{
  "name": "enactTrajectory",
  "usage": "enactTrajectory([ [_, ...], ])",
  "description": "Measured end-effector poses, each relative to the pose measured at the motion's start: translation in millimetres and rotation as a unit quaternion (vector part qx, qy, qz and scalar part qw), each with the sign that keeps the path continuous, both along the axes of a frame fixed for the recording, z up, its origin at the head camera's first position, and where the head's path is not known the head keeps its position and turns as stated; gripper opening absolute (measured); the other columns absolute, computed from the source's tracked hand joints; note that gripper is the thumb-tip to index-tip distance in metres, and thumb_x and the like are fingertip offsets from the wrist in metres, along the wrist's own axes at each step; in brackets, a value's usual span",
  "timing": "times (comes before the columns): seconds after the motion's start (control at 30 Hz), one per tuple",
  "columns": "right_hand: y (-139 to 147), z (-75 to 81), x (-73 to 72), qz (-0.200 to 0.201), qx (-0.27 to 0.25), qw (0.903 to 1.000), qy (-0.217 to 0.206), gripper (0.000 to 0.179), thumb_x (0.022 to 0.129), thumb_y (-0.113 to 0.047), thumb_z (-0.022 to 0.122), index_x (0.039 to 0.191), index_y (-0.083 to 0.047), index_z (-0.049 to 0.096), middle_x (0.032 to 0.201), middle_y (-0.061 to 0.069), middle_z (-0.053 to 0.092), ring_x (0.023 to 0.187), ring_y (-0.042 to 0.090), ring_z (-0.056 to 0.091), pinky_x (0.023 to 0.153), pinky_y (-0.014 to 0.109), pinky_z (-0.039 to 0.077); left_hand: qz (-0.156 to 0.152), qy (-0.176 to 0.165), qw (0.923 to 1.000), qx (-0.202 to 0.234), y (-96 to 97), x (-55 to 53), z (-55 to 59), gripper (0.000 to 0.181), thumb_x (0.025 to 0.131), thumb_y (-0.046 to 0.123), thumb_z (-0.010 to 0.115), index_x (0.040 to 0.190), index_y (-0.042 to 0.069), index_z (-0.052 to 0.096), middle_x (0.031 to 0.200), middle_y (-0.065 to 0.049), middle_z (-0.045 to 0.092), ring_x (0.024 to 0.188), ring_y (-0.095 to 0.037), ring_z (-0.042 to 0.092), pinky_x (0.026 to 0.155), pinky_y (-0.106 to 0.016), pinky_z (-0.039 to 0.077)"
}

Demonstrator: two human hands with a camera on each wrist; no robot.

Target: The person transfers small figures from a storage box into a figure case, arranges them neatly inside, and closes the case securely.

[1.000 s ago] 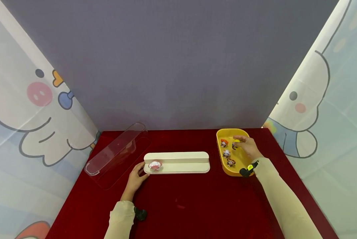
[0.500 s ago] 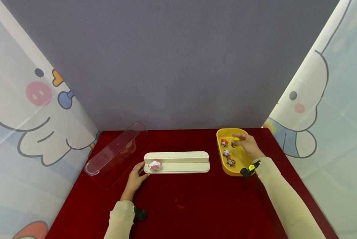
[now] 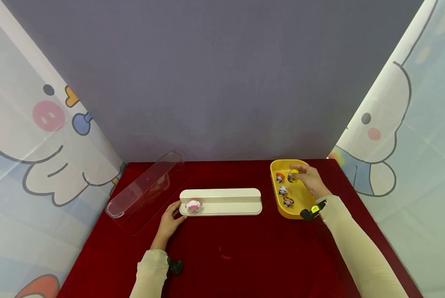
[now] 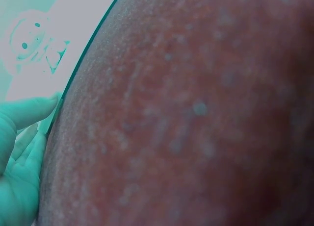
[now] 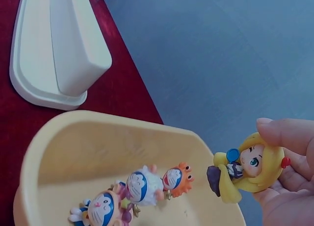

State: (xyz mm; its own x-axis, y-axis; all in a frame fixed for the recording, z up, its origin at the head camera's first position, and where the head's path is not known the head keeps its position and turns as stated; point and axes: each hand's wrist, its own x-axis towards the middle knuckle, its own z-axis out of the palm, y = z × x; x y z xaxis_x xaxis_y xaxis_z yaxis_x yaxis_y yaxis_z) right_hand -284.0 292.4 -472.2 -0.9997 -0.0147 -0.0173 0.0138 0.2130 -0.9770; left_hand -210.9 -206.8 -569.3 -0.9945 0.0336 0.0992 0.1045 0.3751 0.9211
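Note:
A yellow-haired figurine (image 5: 252,162) is pinched by the head between the thumb and fingers of my right hand (image 3: 309,180), over the far end of the yellow tray (image 3: 298,203). Several small figurines lie along the tray's left side: an orange-hooded one (image 5: 176,179), a white fluffy one (image 5: 144,185) and a brown-hooded one (image 5: 105,206). My left hand (image 3: 168,223) grips the left end of a long cream display base (image 3: 230,209), thumb at its front edge. A pink-and-white figurine (image 3: 194,205) sits on that end of the base.
A long clear plastic cover (image 3: 144,186) lies at the back left of the red-covered table (image 3: 241,256). A grey panel (image 3: 222,82) stands behind the table, with cartoon-printed cloth (image 3: 423,145) on both sides.
My right hand has shifted very slightly with the yellow-haired figurine, which shows a little higher over the tray. My left hand and the cream base have stayed put.

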Motion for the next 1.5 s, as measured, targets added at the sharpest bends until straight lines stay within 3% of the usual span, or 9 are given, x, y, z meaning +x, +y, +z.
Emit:
enactTrajectory([
  [0.17,-3,5.6,-0.8,-0.003,0.014,0.9999,-0.010,0.047,0.088,-0.007,0.064,0.131,0.007,0.050,0.121,0.004,0.060,0.102,0.004,0.051,0.084,0.010,0.045,0.009,0.005,0.9999,-0.010,-4.3,-6.5,-14.2,0.064,0.078,-0.009,0.070,0.135,-0.011,0.042,0.138,-0.027,0.039,0.126,-0.042,0.041,0.105,-0.046,0.040],
  [0.57,-11,10.8,5.3,0.017,-0.026,0.9995,-0.003,0.046,0.088,-0.002,0.063,0.131,0.009,0.048,0.114,-0.002,0.063,0.099,0.003,0.054,0.082,0.009,0.047,0.011,0.007,0.9999,-0.005,-4.2,-5.6,-13.7,0.064,0.077,-0.011,0.070,0.135,-0.010,0.043,0.138,-0.027,0.039,0.126,-0.043,0.041,0.104,-0.045,0.040],
  [0.73,-12,7.0,7.1,0.029,-0.061,0.9977,0.003,0.030,0.086,0.000,0.065,0.116,-0.007,0.063,0.098,-0.019,0.064,0.097,0.004,0.056,0.080,0.010,0.049,0.006,0.013,0.9999,-0.001,-4.7,-4.9,-14.3,0.063,0.077,-0.010,0.071,0.134,-0.010,0.043,0.137,-0.027,0.040,0.126,-0.043,0.041,0.104,-0.044,0.041],
  [0.8,-13,7.3,8.7,0.035,-0.065,0.9973,0.002,0.028,0.087,0.000,0.064,0.112,-0.012,0.064,0.097,-0.019,0.063,0.097,0.005,0.057,0.080,0.011,0.050,0.002,0.010,1.0000,0.000,-2.1,-1.5,-5.0,0.063,0.078,-0.011,0.070,0.134,-0.013,0.042,0.137,-0.029,0.039,0.126,-0.045,0.040,0.104,-0.046,0.040],
  [0.97,-18,7.4,11.1,0.048,-0.059,0.9971,0.001,0.041,0.088,0.000,0.063,0.126,0.009,0.051,0.097,-0.021,0.062,0.098,0.006,0.057,0.080,0.011,0.050,0.004,0.002,1.0000,-0.005,-2.2,-2.8,-6.1,0.063,0.078,-0.012,0.069,0.134,-0.013,0.042,0.138,-0.029,0.039,0.127,-0.044,0.040,0.105,-0.044,0.040],
  [1.03,-21,6.8,11.9,0.052,-0.057,0.9970,0.004,0.048,0.088,0.001,0.062,0.129,0.016,0.043,0.097,-0.021,0.062,0.100,0.008,0.057,0.081,0.012,0.051,0.008,0.010,0.9998,-0.014,-4.9,-6.3,-16.4,0.063,0.077,-0.010,0.070,0.134,-0.011,0.043,0.137,-0.027,0.041,0.126,-0.042,0.041,0.104,-0.042,0.041],
  [1.3,-32,4.9,17.1,0.051,-0.009,0.9986,-0.010,0.047,0.088,-0.005,0.064,0.130,0.011,0.048,0.123,0.011,0.060,0.095,0.003,0.059,0.082,0.013,0.051,-0.005,0.085,0.9964,-0.001,-6.4,-2.8,-19.6,0.060,0.079,-0.003,0.073,0.132,-0.010,0.046,0.131,-0.028,0.044,0.120,-0.043,0.046,0.099,-0.040,0.047],
  [1.4,-36,3.6,19.3,0.057,-0.011,0.9982,-0.015,0.048,0.088,-0.004,0.064,0.131,0.011,0.047,0.119,0.007,0.061,0.095,0.001,0.058,0.082,0.014,0.052,-0.010,0.098,0.9951,0.002,-6.9,-1.7,-19.5,0.060,0.079,0.000,0.073,0.132,-0.009,0.047,0.130,-0.027,0.045,0.119,-0.041,0.047,0.098,-0.035,0.048],
  [1.5,-40,3.1,22.0,0.059,-0.029,0.9978,-0.010,0.049,0.088,-0.003,0.064,0.131,0.012,0.046,0.111,-0.004,0.062,0.097,0.002,0.057,0.082,0.013,0.052,-0.004,0.073,0.9973,0.003,-6.2,-2.6,-18.7,0.061,0.078,-0.004,0.072,0.133,-0.010,0.046,0.133,-0.028,0.043,0.122,-0.042,0.045,0.100,-0.039,0.046],
])
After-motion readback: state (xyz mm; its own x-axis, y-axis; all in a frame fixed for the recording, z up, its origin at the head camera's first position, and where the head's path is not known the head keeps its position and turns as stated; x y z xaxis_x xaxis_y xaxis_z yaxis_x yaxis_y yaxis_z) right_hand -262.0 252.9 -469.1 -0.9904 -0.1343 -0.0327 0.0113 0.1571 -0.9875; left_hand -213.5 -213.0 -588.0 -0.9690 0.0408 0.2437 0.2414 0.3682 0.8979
